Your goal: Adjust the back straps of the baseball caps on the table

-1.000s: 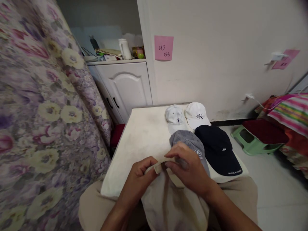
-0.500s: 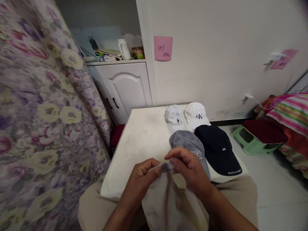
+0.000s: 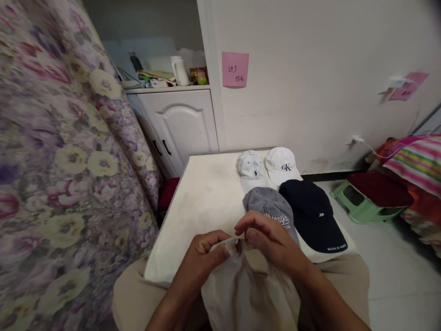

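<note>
A beige cap (image 3: 237, 289) hangs over my lap, its back strap and opening turned up toward me. My left hand (image 3: 203, 255) pinches the strap between thumb and fingers, beside a small buckle (image 3: 237, 246). On the other side of the buckle, my right hand (image 3: 267, 239) has its thumb and fingers closed on the strap. Just beyond the hands lie a grey cap (image 3: 265, 200) with white lettering and a dark navy cap (image 3: 308, 211). Behind them sit a pale cap (image 3: 251, 168) with a small emblem and a white cap (image 3: 280, 163) marked CK.
The caps rest on a cream-covered table (image 3: 203, 193) against the wall. A floral curtain (image 3: 69, 184) hangs at the left, near a white cabinet (image 3: 184, 122). On the floor to the right stands a green stool (image 3: 354, 202) with a dark red top.
Both hands stay at the strap of the beige cap. The strap near the buckle has tilted and shifted slightly, and the fingers have moved a little. The other caps have not moved.
</note>
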Action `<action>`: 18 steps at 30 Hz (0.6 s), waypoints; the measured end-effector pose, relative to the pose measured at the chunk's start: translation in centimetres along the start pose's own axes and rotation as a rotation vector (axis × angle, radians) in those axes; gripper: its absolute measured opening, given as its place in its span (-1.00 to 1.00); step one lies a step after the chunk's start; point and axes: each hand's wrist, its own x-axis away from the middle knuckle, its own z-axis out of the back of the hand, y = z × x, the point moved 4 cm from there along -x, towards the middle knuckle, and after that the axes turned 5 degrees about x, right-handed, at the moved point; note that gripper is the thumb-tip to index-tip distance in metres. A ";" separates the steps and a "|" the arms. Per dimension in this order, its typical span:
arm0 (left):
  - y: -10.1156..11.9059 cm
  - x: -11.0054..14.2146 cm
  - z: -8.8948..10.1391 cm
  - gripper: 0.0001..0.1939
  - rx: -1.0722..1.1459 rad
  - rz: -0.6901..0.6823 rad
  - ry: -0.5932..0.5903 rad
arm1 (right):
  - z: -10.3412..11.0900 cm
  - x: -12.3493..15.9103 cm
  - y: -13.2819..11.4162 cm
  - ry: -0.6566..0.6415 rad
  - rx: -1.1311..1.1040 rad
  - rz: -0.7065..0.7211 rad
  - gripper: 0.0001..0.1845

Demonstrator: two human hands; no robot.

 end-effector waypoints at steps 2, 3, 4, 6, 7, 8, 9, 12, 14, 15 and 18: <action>0.0 0.0 -0.1 -0.72 0.034 -0.001 0.020 | 0.2 0.2 0.6 -0.055 0.025 -0.048 -0.75; 0.0 0.0 -0.2 -0.73 0.054 0.005 0.027 | 0.1 0.4 1.0 -0.090 -0.002 -0.085 -0.75; 0.1 0.0 -0.3 -0.73 0.070 0.011 0.025 | 0.0 0.5 1.4 -0.133 -0.050 -0.129 -0.77; 0.1 0.1 -0.5 -0.74 0.092 0.016 0.016 | -0.4 0.8 2.2 -0.207 -0.149 -0.211 -0.79; 0.2 0.2 -0.5 -0.74 0.101 0.023 0.013 | -0.6 0.8 2.4 -0.220 -0.179 -0.235 -0.80; 0.2 0.2 -0.5 -0.74 0.113 0.030 0.008 | -0.6 0.7 2.6 -0.210 -0.192 -0.245 -0.79; 0.2 0.3 -0.5 -0.74 0.131 0.037 0.001 | -0.5 0.6 2.8 -0.185 -0.195 -0.246 -0.78; 0.1 0.5 -0.2 -0.72 0.213 0.055 -0.012 | 0.0 0.0 3.7 -0.068 -0.205 -0.269 -0.73; 0.0 0.5 0.1 -0.71 0.270 0.057 -0.005 | 0.6 -0.3 4.6 0.023 -0.258 -0.309 -0.69; -0.1 0.4 0.3 -0.71 0.292 0.055 0.003 | 0.9 -0.3 5.1 0.064 -0.310 -0.324 -0.68; -0.2 0.2 0.6 -0.68 0.343 0.028 0.031 | 2.0 0.1 6.0 0.122 -0.523 -0.334 -0.68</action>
